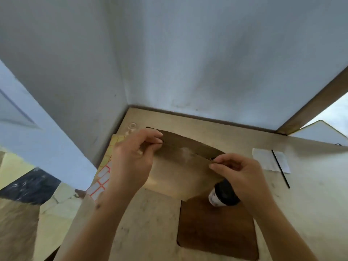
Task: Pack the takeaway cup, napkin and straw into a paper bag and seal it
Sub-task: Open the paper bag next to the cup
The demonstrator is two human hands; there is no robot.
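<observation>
Far left, at 9 o'clock from the bag: a label sheet of white stickers edged in red and yellow, lying flat on the counter and partly under the left forearm. Just beyond it, at 11 o'clock: a small clear glass jar, upright near the wall corner.

Left hand: fingers curled, thumb and fingertips pinching the left corner of the bag's mouth.

Centre: brown paper bag, held up off the counter by both hands, mouth edge stretched between them, its lower end down at 6 o'clock over a dark board. Mouth parted slightly near the right corner; inside not visible.

Right hand: fingers bent, thumb and forefinger pinching the right corner of the bag's mouth.

Below the right hand, at 5 o'clock from the bag: cup with a black lid and white printed side, standing on the board, partly hidden by the wrist; outside the bag.

Right, at 3 o'clock: white napkin flat on the counter, well apart from the bag. Black straw lying diagonally across the napkin, its lower end running off onto the counter.
</observation>
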